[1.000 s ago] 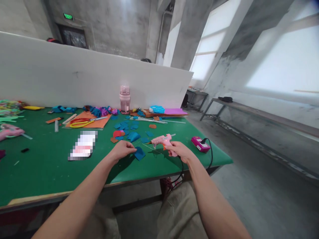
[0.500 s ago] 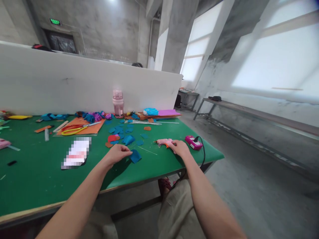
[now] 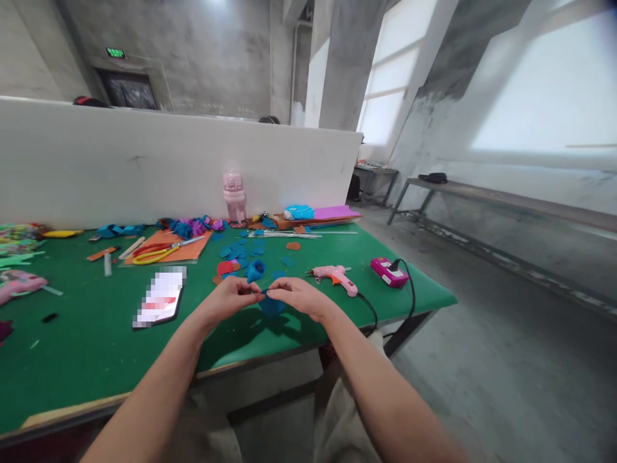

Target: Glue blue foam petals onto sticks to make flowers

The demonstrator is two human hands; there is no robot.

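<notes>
Between my two hands is a blue petal-shaped piece [image 3: 272,307], hanging down over the green table. My left hand [image 3: 232,297] pinches its upper left edge, and my right hand [image 3: 297,297] pinches the edge close by, fingertips almost meeting. Just beyond them stands a rolled blue piece [image 3: 256,270], curled like a cup. A pink glue gun [image 3: 337,278] lies on its side to the right of my right hand, its nozzle pointing left and a cable running from its handle. More flat blue pieces [image 3: 234,249] are scattered behind, with red and orange ones among them.
A magenta power box [image 3: 389,272] sits at the right with the cable plugged in. To the left lie a phone [image 3: 161,297], scissors [image 3: 164,251] on orange sheets and another pink glue gun [image 3: 19,286]. A pink bottle [image 3: 235,199] stands by the white partition [image 3: 183,161].
My right hand has let go of the glue gun and moved left to the blue piece, which both hands now hold. The view has shifted slightly.
</notes>
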